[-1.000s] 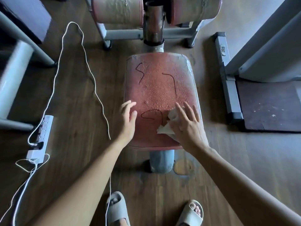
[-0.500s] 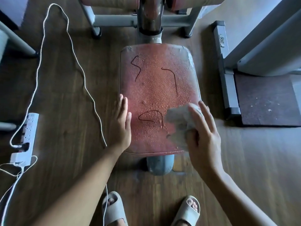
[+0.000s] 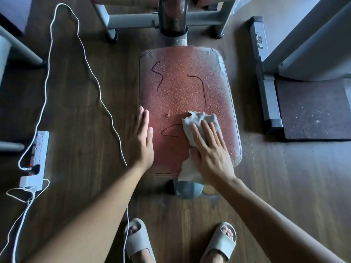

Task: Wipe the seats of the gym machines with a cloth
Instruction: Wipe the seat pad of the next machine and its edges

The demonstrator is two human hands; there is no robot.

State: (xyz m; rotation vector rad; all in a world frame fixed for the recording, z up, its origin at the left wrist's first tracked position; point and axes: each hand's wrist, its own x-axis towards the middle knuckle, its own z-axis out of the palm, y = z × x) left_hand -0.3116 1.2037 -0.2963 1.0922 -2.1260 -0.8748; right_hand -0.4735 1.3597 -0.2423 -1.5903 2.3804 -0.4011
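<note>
A worn red padded seat [image 3: 182,88] of a gym machine lies in front of me, beaded with water drops and marked with three dark scribbles. My right hand [image 3: 209,150] presses a grey-white cloth [image 3: 197,120] flat onto the seat's near right part with straight fingers. The cloth covers the right end of the nearest scribble and hangs over the seat's front edge. Flat against the seat's near left edge rests my left hand [image 3: 141,141], fingers straight.
A white power strip [image 3: 35,158] and its loose white cable [image 3: 91,76] lie on the wooden floor to the left. The machine's grey frame [image 3: 133,19] stands behind the seat. To the right are another machine's base bar [image 3: 266,82] and a dark mat [image 3: 313,111]. My sandalled feet [image 3: 138,242] are below.
My right hand lifted the cloth off the seat's near right edge, then laid it flat further in, over the end of the nearest scribble. My left hand slid slightly to the seat's left edge.
</note>
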